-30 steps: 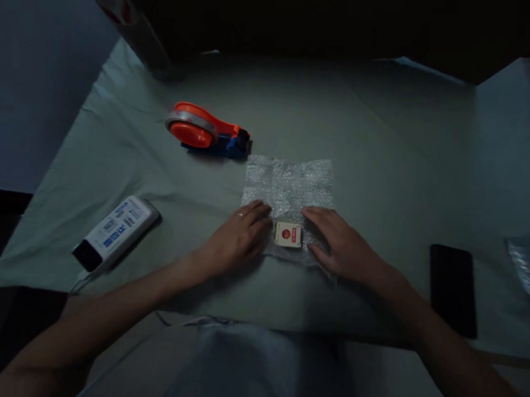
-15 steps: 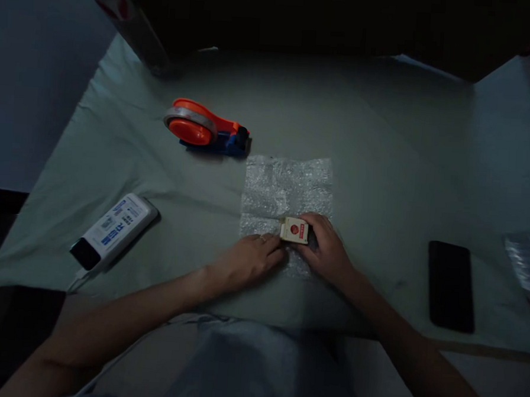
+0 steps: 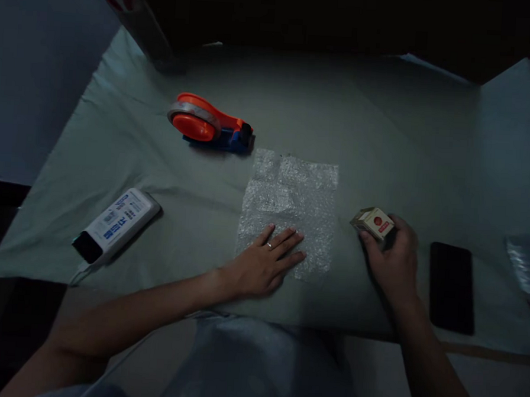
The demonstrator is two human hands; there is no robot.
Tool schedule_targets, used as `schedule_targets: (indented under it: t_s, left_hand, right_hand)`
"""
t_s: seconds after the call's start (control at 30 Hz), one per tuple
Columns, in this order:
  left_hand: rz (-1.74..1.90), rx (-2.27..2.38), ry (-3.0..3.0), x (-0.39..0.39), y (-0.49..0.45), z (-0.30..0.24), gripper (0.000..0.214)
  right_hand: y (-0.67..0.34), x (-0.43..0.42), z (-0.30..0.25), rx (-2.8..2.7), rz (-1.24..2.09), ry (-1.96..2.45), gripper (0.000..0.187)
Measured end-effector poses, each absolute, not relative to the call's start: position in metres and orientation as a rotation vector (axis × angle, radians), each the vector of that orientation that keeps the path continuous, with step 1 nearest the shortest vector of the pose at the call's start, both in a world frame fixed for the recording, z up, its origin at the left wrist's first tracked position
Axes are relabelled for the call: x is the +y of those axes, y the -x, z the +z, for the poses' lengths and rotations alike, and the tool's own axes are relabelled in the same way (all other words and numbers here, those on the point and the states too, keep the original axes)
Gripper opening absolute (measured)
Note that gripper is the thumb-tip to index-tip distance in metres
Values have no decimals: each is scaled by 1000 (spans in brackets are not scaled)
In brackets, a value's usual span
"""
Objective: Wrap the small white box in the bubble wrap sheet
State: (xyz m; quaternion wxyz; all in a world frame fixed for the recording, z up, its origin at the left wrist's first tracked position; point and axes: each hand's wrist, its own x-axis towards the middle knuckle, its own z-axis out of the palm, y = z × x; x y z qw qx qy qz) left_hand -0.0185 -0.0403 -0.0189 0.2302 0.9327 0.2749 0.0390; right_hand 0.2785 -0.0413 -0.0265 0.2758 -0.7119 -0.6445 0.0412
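Near the front edge of the wrinkled, pale green cloth (image 3: 397,134), the left hand (image 3: 261,266) lies flat and spread on a four-sided sheet of translucent bubble wrap (image 3: 292,191). Right of it — a strip of cloth between — the right hand (image 3: 395,258) is clamped on a small cream carton with a red emblem (image 3: 376,223). Cloth extends back to a large, dark mass (image 3: 310,17); a blue-grey wall (image 3: 35,80) stands at left.

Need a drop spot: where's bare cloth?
Free: green cloth between orange-blue tape dispenser and white oblong device; beyond small cream box in right hand, right of clear bubble-wrap sheet. Crowded: sheet's near left, under left hand; gap from right hand to flat black slab.
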Motion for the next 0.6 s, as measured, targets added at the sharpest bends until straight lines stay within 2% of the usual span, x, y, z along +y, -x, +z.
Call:
schedule_targets:
  t_s: [0.1,0.17,0.27,0.4,0.5,0.53,0.6]
  left_hand:
    - [110,779,-2575,-42,15,-17,51]
    - [102,797,-2572,-42,13,-16,48]
    - [96,886,-2571,-42,11,-18,47]
    - [91,1041,-2609,-46,21,-24,60]
    - [79,1059,-2604,-46,36,-22,76]
    - [89,1052,-2585,-44,41,-20,74]
    - [151,1041,-2534,-36,47,-15,56]
  right_hand:
    - [-252,-49,-11,-1830,11,1784,63]
    - [-223,-55,-3,-2065,138,1597,54]
    - [-187,-61,-5,-2414,358,1436,57]
    - [-184,-63,-25,-2600,381,1503,69]
    - [-199,-65,-33,-2668,330,1511,64]
    - [-203,-66,-33,-2682,309,1496,61]
    - [-209,-67,-28,-2673,259,1447,54]
